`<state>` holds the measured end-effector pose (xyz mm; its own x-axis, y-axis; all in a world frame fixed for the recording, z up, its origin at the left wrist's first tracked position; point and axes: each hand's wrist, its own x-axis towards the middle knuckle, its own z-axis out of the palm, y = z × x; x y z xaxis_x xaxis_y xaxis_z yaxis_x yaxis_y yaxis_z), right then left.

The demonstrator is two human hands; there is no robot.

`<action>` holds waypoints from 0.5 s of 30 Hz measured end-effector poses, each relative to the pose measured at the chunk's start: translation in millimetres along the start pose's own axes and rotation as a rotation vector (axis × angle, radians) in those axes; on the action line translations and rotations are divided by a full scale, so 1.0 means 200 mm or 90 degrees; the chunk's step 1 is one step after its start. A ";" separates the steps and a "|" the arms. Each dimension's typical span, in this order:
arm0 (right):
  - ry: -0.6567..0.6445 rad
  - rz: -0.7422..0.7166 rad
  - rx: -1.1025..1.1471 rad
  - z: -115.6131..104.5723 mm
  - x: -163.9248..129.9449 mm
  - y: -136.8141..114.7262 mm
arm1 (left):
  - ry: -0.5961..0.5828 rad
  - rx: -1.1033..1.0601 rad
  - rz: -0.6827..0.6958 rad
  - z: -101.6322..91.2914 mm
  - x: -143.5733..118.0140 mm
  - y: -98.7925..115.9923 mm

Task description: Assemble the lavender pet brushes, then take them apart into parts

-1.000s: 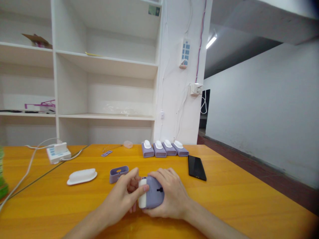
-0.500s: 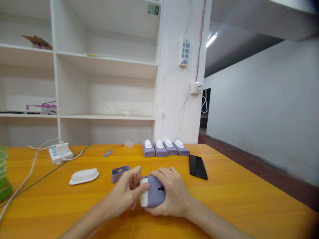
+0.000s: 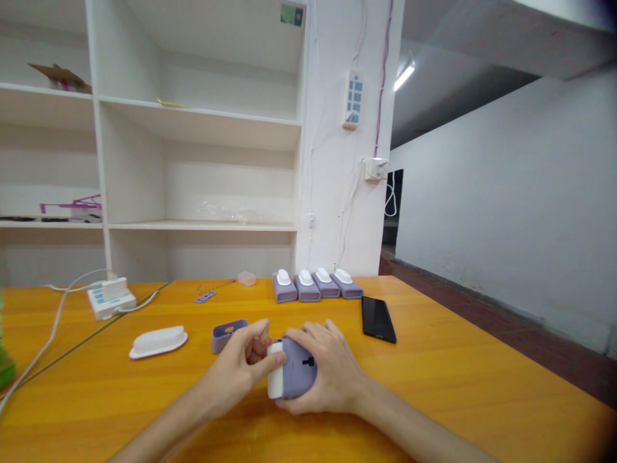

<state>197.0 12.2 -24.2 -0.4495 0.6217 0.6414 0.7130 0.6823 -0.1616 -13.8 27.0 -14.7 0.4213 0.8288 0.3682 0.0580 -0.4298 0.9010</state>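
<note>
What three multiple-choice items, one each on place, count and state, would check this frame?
1. Where does the black phone lie?
A. right of the hands
B. on a shelf
C. beside the power strip

2. How many purple units with white tops stand in the row at the table's far edge?
A. two
B. four
C. six

3. How is the purple unit held?
A. untouched
B. left hand only
C. both hands

Key: 1 A, it lies on the table right of the right hand. 2 B, four side by side. 3 C, the left hand pinches its white end while the right cups its body.
</note>
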 end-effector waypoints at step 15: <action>-0.001 -0.019 -0.027 0.02 0.01 0.03 | 0.002 0.031 -0.013 -0.02 0.01 -0.04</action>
<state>197.6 18.8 -26.4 -0.4722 0.6022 0.6438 0.7217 0.6834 -0.1099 -17.6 33.6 -21.3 0.4169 0.8384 0.3510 0.1111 -0.4303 0.8958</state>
